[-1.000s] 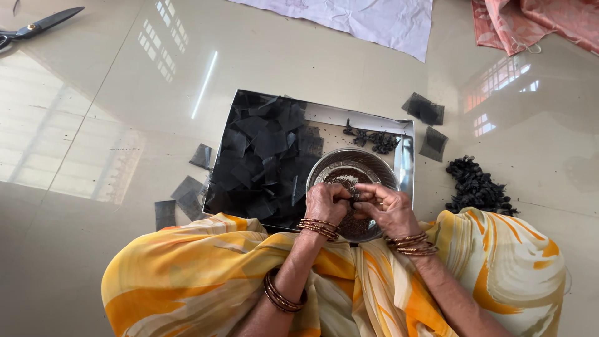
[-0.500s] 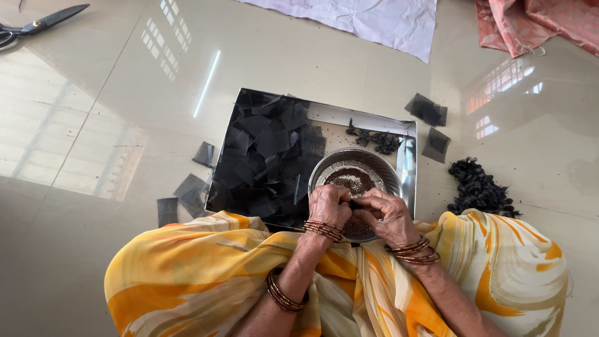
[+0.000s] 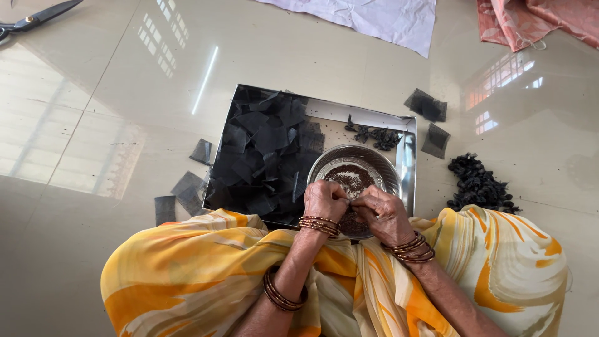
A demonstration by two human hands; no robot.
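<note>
Glossy tile floor. Left hand (image 3: 326,200) and right hand (image 3: 382,212) pinching together on tiny dark piece over steel bowl (image 3: 380,165) of brown seeds, inside tray (image 3: 409,156). Finished bundles (image 3: 477,184) piling right; many black squares (image 3: 265,146) remaining.

Shiny metal and matt black mesh on a glossy floor

The steel tray (image 3: 409,134) and bowl (image 3: 324,163) gleamed — black mesh squares (image 3: 265,150) looked matt and sheer; the tiled floor (image 3: 93,106) was polished, the yellow cloth (image 3: 187,274) soft, the bangles (image 3: 318,224) metallic.
</note>
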